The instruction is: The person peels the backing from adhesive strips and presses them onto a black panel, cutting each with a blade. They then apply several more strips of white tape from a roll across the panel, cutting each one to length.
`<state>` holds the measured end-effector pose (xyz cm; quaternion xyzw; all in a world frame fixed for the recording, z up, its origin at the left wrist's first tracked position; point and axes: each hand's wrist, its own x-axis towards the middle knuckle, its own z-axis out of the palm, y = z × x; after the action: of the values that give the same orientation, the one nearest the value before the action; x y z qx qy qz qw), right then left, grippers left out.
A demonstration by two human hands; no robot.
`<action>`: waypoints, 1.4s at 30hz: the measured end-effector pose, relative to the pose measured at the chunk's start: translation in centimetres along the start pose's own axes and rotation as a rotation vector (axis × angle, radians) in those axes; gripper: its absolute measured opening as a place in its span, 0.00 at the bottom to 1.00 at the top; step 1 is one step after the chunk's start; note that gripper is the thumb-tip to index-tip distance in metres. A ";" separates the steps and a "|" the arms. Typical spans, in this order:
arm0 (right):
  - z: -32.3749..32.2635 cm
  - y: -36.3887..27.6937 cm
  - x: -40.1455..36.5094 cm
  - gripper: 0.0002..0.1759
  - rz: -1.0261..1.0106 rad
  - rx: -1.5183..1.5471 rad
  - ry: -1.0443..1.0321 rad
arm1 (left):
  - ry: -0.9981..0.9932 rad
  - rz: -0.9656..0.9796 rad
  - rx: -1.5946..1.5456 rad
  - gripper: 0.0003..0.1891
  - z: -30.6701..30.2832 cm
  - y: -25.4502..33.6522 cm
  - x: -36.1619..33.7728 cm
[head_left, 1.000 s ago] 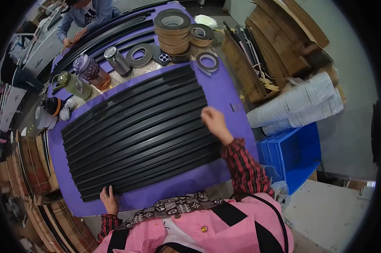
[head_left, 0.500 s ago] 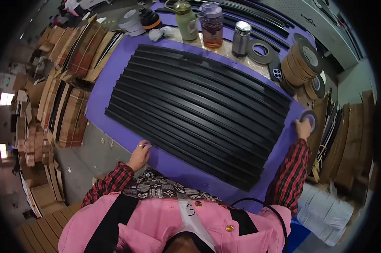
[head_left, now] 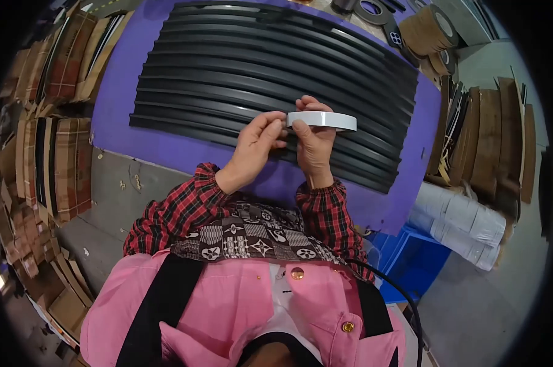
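My right hand [head_left: 315,147] grips a roll of white-faced tape [head_left: 325,120], with the thumb on its near face and the fingers behind it. At the roll's left edge my left hand [head_left: 256,144] is closed in a pinch, thumb and forefinger touching the tape there; the exact bit between the fingertips is too small to see. Both hands are above the near edge of a row of long black ribbed strips [head_left: 252,79]. These strips lie side by side on the purple table [head_left: 114,110].
Brown tape rolls [head_left: 426,30] and a dark phone [head_left: 394,37] sit at the table's far right corner. Cardboard stacks [head_left: 74,165] stand on the left, more cardboard [head_left: 487,134] on the right. A blue bin [head_left: 411,263] and white wrapped rolls [head_left: 466,223] are at lower right.
My right hand has brought the tape roll from the table's right edge to the middle in front of me. My left hand has moved right and up to meet it. The view has tilted down.
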<state>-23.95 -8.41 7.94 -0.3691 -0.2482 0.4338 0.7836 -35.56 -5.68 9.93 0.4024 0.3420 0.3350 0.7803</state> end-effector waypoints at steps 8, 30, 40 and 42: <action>5.8 7.8 -6.9 0.22 0.114 -0.099 -0.084 | -0.003 -0.157 -0.070 0.05 -10.7 0.8 -4.2; -7.5 5.9 -7.0 0.16 0.237 -1.352 0.270 | 0.480 -0.052 0.768 0.06 -38.8 5.7 0.2; -6.9 6.2 -7.6 0.18 0.070 -1.800 0.255 | 0.429 0.050 0.874 0.10 -41.8 4.2 1.1; -6.8 6.2 -7.6 0.16 -0.021 -1.809 0.254 | 0.428 0.047 0.920 0.11 -39.7 6.0 1.0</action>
<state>-26.05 -15.25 -1.64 -0.8852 -0.4088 0.0229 0.2209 -68.39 13.60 -2.76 0.6343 0.5973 0.2422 0.4268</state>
